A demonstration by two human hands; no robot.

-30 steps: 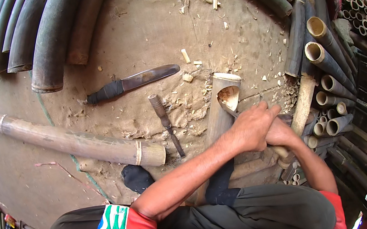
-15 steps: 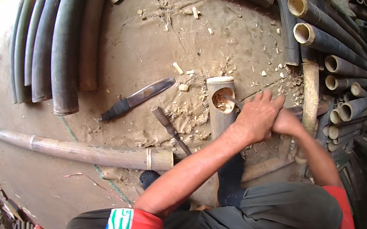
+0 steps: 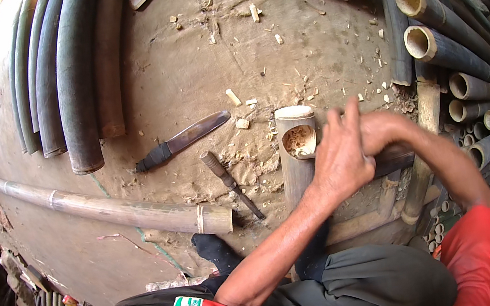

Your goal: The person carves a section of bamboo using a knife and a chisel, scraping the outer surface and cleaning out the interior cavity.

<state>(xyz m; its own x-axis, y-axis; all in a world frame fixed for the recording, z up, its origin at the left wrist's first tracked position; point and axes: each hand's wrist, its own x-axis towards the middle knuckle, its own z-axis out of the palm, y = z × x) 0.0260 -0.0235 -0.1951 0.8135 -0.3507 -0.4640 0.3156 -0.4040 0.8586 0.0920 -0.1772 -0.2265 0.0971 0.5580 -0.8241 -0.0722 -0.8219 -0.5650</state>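
Observation:
A bamboo tube (image 3: 299,176) stretches away from me between my feet, with a round hole cut in its upper side near the far end. Loose chips and shavings (image 3: 299,140) fill the hole. Just right of it, my left hand (image 3: 343,159) is partly curled, a couple of fingers pointing away from me. My right hand (image 3: 380,129) is closed and pressed against it from the right. Both are around a thin metal-bladed tool, which the hands now hide; its blade shows only in the earlier picture.
Left of the tube lie a wooden-handled chisel (image 3: 231,184) and a large knife (image 3: 187,138) with a dark wrapped grip. A long bamboo pole (image 3: 111,204) rests further left. Thick bamboo poles (image 3: 75,84) lie at the far left, and more cut bamboo (image 3: 434,43) is stacked right. Chips litter the ground.
The blade that reached into the hole is out of sight. My left hand has turned so its fingers point farther away, and my right elbow has swung outward. The view has shifted slightly.

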